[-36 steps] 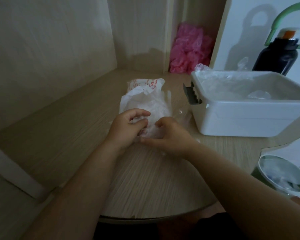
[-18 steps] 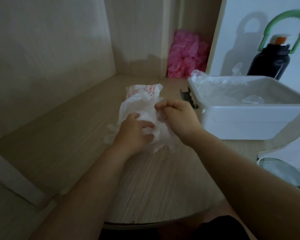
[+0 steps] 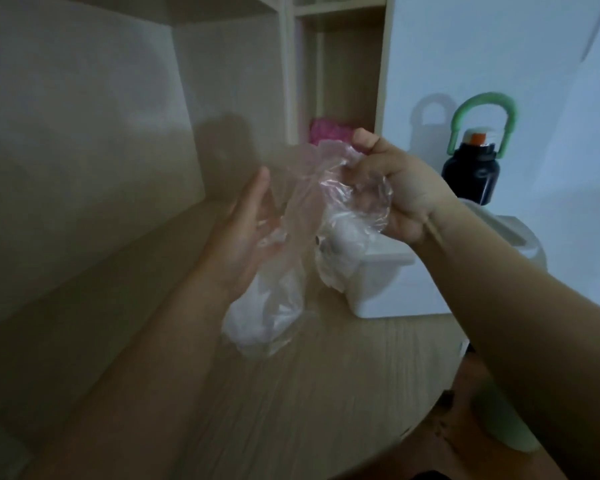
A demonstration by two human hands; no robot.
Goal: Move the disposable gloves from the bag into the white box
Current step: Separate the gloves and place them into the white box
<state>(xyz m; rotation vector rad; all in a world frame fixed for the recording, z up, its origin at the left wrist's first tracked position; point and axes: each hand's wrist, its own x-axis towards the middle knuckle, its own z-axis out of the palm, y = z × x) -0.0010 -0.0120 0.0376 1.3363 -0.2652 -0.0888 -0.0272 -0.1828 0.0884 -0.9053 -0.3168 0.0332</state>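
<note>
with the right hand clenched on the disposable gloves and the left hand flat alongside, release only over the white box.

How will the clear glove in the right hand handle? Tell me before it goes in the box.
Probably floppy: the glove crumples and droops from the right hand. Likely very light, since one grip holds it up. It may cling: film drapes against the left hand.

No legible txt, pic blurry, dim — nil
</note>
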